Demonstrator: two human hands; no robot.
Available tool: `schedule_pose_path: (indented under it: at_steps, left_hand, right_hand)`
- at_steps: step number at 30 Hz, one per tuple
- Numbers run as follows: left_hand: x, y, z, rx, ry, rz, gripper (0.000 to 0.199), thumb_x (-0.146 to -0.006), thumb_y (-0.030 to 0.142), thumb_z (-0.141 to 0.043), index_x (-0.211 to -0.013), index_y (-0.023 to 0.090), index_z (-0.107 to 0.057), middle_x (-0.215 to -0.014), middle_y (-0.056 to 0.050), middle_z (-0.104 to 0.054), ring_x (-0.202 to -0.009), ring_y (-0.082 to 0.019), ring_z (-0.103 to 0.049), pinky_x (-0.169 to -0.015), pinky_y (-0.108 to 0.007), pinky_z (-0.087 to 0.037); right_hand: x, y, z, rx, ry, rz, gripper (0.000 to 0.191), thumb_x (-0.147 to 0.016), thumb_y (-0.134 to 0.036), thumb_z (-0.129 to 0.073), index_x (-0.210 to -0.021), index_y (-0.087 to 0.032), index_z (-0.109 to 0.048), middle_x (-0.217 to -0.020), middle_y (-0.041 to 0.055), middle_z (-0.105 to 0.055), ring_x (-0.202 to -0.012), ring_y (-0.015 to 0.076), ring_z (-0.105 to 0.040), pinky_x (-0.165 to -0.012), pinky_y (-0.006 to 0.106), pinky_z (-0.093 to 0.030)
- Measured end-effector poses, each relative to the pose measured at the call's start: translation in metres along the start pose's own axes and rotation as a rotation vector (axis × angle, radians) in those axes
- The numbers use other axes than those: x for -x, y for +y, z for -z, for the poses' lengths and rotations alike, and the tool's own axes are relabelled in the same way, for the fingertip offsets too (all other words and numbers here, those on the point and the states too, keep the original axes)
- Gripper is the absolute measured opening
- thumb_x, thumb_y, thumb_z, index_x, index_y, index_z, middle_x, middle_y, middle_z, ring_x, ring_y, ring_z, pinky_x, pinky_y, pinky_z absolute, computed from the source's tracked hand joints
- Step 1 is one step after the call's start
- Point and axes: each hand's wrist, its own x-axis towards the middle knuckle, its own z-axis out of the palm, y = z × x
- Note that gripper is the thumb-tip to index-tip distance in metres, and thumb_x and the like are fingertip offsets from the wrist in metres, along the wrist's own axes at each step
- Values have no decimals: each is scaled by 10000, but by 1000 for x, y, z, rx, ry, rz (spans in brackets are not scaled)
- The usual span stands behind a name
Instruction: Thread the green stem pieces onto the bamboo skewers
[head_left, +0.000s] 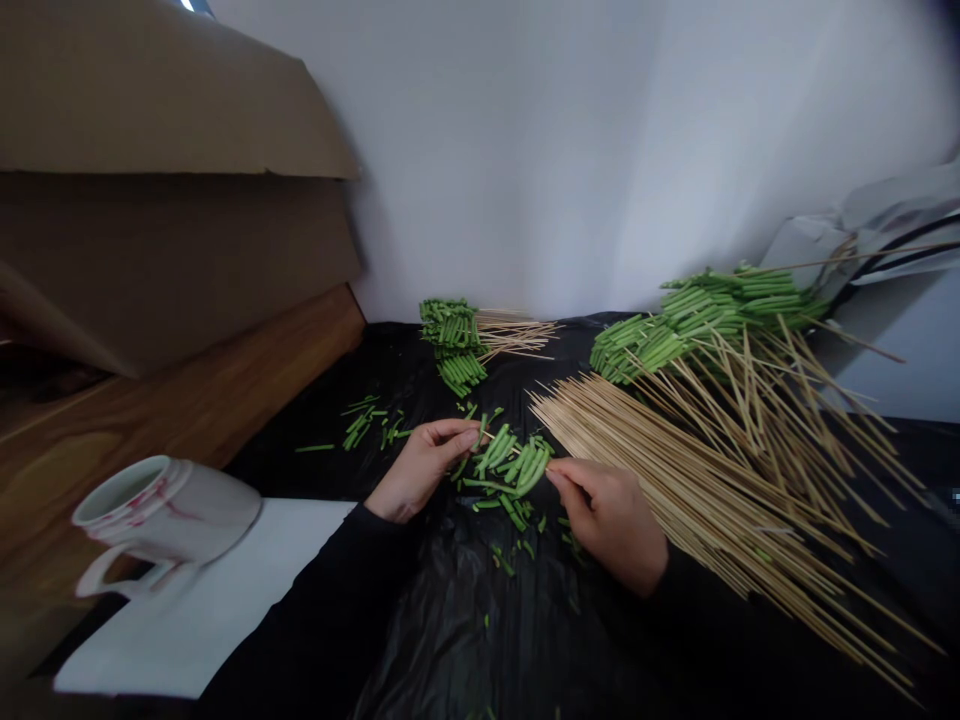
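Cut green bean pieces (517,460) lie side by side on a thin wooden skewer between my two hands. My left hand (424,468) pinches a green piece near the skewer's left end, thumb against fingers. At the right end of the row, my right hand (611,515) has its fingertips closed on the skewer. Loose bean bits (514,512) are scattered beneath on the black plastic sheet (450,610). Further back is a stack of filled skewers (454,335), their bare ends pointing right.
Many bare skewers (675,480) fan out at the right, with a larger pile of filled skewers (705,310) behind them. More cut beans (361,422) lie left. A white mug (180,510) rests on white paper (247,590). A cardboard box (172,240) stands back left, beside the wall (525,150).
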Motion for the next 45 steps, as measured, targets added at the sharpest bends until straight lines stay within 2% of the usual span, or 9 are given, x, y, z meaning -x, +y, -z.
schedule_pose_path:
  at_steps: [9, 15, 25, 33, 40, 45]
  left_hand:
    - [0, 1, 0, -24, -27, 2, 263, -646, 307, -815, -860, 165, -760, -816, -46, -735, -724, -120, -619, -726, -236, -449]
    - [0, 1, 1, -11, -5, -13, 254, -653, 303, -809, -864, 170, -759, -843, -52, -739, -758, -138, -634, -773, -255, -451]
    - [0, 2, 1, -3, -4, -13, 254, -648, 299, -811, -859, 167, -759, -843, -56, -737, -748, -137, -627, -750, -254, -450]
    - [1, 2, 1, -49, 7, -29, 277, -648, 324, -808, -867, 161, -757, -845, -69, -737, -751, -156, -630, -747, -272, -456]
    - [0, 2, 3, -146, 7, -69, 258, -672, 327, -791, -872, 167, -760, -849, -64, -742, -784, -167, -638, -807, -286, -453]
    - [1, 1, 2, -162, -15, -56, 255, -673, 338, -790, -849, 155, -760, -830, -65, -737, -755, -163, -627, -776, -280, -455]
  right_hand:
    - [0, 1, 0, 21, -21, -3, 229, -917, -235, -446, -846, -199, -661, -781, 20, -686, -712, 143, -624, -661, 255, -395]
    - [0, 1, 1, 5, -10, -4, 226, -915, -232, -452, -851, -202, -666, -802, 23, -694, -736, 141, -633, -684, 247, -407]
    - [0, 2, 0, 11, -10, -7, 230, -917, -238, -448, -861, -199, -667, -807, 28, -693, -743, 144, -632, -690, 253, -413]
    - [0, 2, 0, 18, -41, -19, 240, -919, -242, -437, -833, -200, -657, -770, 21, -677, -707, 139, -612, -664, 255, -391]
    - [1, 3, -1, 25, -68, -22, 239, -921, -243, -432, -825, -197, -646, -766, 19, -669, -705, 140, -603, -656, 254, -373]
    - [3, 4, -4, 18, -66, -28, 237, -919, -232, -433, -828, -187, -647, -769, 22, -668, -719, 145, -608, -670, 256, -376]
